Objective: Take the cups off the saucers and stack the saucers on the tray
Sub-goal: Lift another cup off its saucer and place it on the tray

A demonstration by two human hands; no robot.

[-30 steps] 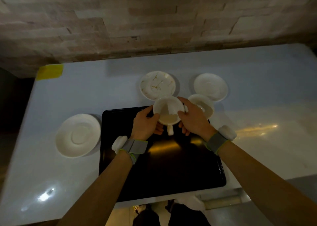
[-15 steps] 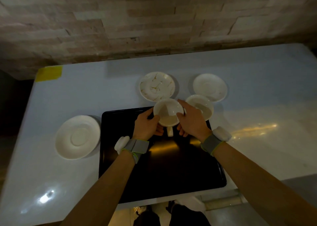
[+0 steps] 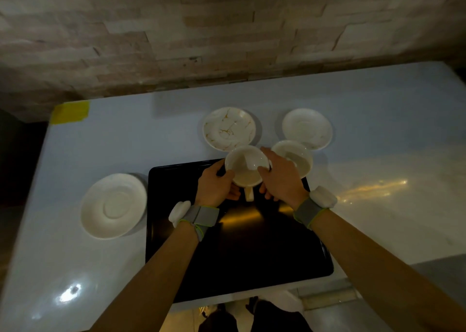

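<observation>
Both my hands grip one white cup (image 3: 246, 166) over the far edge of the black tray (image 3: 239, 251); its handle points toward me. My left hand (image 3: 214, 186) clasps its left side and my right hand (image 3: 280, 178) its right side. A second white cup (image 3: 296, 159) stands on the table just right of my right hand, partly hidden by it. Three saucers lie bare on the table: a gold-veined one (image 3: 229, 128) behind the held cup, a white one (image 3: 307, 128) at the back right, and a larger white one (image 3: 113, 205) left of the tray.
The white table (image 3: 126, 142) runs back to a stone-brick wall (image 3: 227, 29). A yellow tape patch (image 3: 70, 111) marks its back left corner. The tray's near edge overhangs the table front. The floor shows dark at far left.
The cup and both hands have shifted slightly away from me, toward the gold-veined saucer. The saucers and the second cup have not moved.
</observation>
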